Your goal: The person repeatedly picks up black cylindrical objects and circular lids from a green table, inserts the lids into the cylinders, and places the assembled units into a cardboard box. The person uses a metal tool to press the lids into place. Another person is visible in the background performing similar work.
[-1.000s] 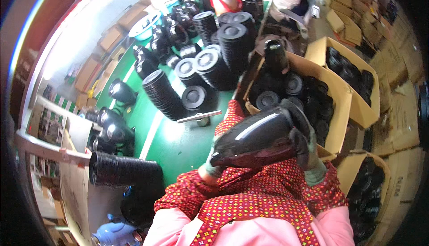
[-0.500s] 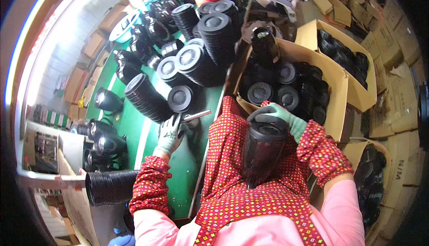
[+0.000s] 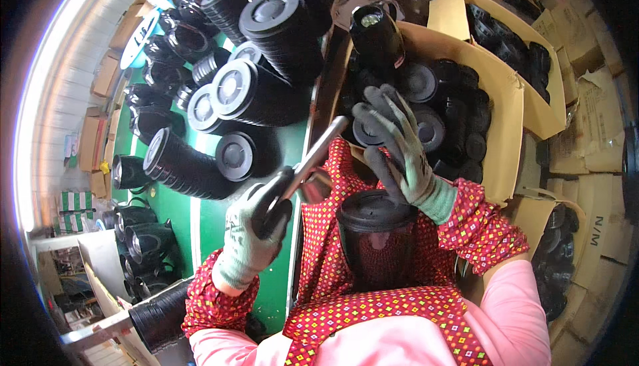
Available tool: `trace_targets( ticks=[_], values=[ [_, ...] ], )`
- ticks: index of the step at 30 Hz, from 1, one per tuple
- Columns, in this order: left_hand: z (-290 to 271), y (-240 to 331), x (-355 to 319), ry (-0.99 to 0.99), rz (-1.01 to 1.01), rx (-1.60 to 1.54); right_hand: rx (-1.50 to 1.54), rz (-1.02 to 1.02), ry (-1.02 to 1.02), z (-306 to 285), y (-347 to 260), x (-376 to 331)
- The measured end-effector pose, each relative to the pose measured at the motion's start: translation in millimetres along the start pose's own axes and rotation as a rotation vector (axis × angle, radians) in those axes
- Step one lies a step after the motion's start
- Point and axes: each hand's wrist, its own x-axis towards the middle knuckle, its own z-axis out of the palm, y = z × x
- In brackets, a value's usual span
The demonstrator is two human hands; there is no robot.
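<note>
A: Moved since half a second ago: the left hand (image 3: 256,226) is coming up off the tabletop (image 3: 271,289), bringing a metal bar tool (image 3: 323,146) with it. The right hand (image 3: 409,160) is lifting off the black container (image 3: 376,253) and opening out.

B: Hand states, quick?

A: Left is gripping the bar, fingers curling round its lower end. Bar is slanting up and away to the right, with a short metal cylinder (image 3: 316,188) sticking out beneath it. Right is spreading its fingers, holding nothing.

B: Is the right one touching the container?

A: It's hovering right by the rim; can't tell about contact.

B: Container's position?

A: Standing about upright in the lap, resting against the red patterned apron (image 3: 319,246), its round top (image 3: 376,209) facing up.

B: Around it?

A: Stacked black lids (image 3: 186,163) are leaning on the green tabletop to the left. To the right, an open carton (image 3: 506,140) is holding more black parts, and a black jar (image 3: 376,36) is poking up at its far end.
</note>
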Motion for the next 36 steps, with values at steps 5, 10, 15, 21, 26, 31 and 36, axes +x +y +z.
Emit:
trace_targets(
  ticks=[5, 10, 15, 21, 26, 31, 36],
  values=[
    [-18, 58, 51, -0.464, 0.077, -0.360, 0.386, -0.019, -0.213, -1, 36, 8],
    [5, 49, 112, -0.279, 0.642, -0.254, 0.638, -0.009, -0.145, 27, 76, -33],
    [69, 74, 119, -0.557, 0.732, -0.469, 1.175, 0.201, -0.374, 38, 71, -30],
    [113, 138, 103, -0.418, 0.493, 0.056, 1.178, 0.289, -0.470, 27, 61, -23],
    [91, 75, 110, -0.402, 0.861, -0.638, 0.795, 0.322, -0.307, 2, 54, -35],
    [100, 44, 85, -0.266, 0.842, -1.042, 0.579, 0.286, -0.373, -18, 32, -15],
    [101, 69, 102, -0.369, 0.681, -0.794, 0.707, 0.041, -0.465, 6, 79, -47]
  ],
)
